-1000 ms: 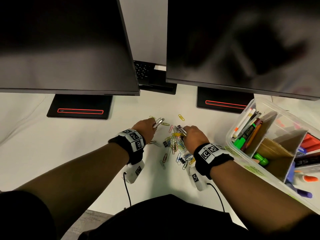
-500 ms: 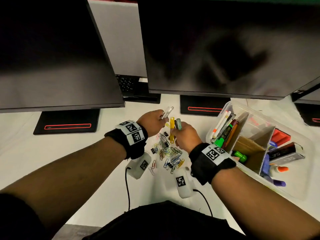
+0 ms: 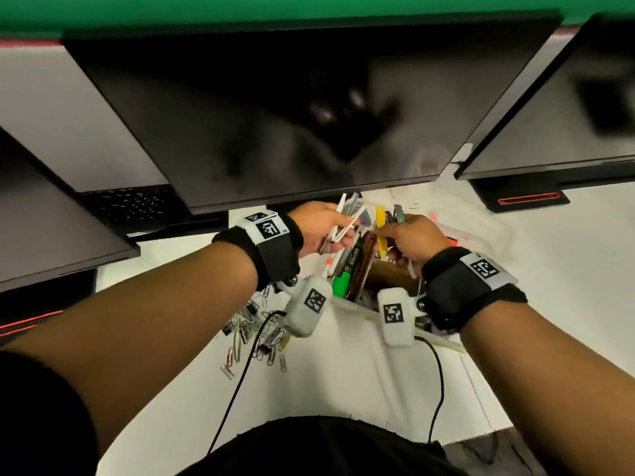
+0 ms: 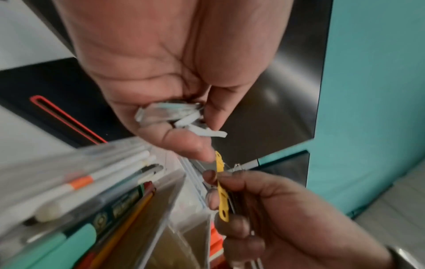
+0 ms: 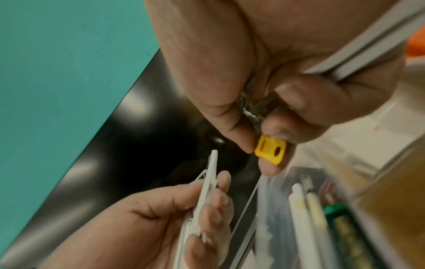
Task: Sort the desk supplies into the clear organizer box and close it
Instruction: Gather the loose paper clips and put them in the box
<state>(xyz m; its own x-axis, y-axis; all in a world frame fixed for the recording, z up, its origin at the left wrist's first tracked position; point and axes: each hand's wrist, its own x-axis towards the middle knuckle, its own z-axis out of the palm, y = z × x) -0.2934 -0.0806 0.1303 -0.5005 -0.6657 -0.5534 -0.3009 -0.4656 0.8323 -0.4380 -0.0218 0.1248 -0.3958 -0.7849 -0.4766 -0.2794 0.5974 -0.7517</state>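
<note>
Both hands hover over the clear organizer box [image 3: 443, 342], which holds pens and a green highlighter [image 3: 340, 284] in its left compartment. My left hand [image 3: 343, 231] grips a bundle of white plastic clips [image 3: 344, 219], seen close in the left wrist view [image 4: 181, 118]. My right hand [image 3: 386, 237] pinches a yellow clip [image 3: 380, 221] together with some grey ones; the yellow clip [image 5: 271, 150] shows between thumb and fingers. The two hands are nearly touching. A pile of coloured paper clips [image 3: 254, 334] lies on the white desk left of the box.
Three dark monitors [image 3: 275, 115] hang low right behind the hands, and their stands [image 3: 529, 200] sit on the desk. Wrist camera cables [image 3: 240, 379] trail toward me. The box's right compartments are hidden by my right wrist.
Both hands have lifted off the paper clip pile and swung right, carrying their clips over the organizer box. The head view has turned right and tilted up.
</note>
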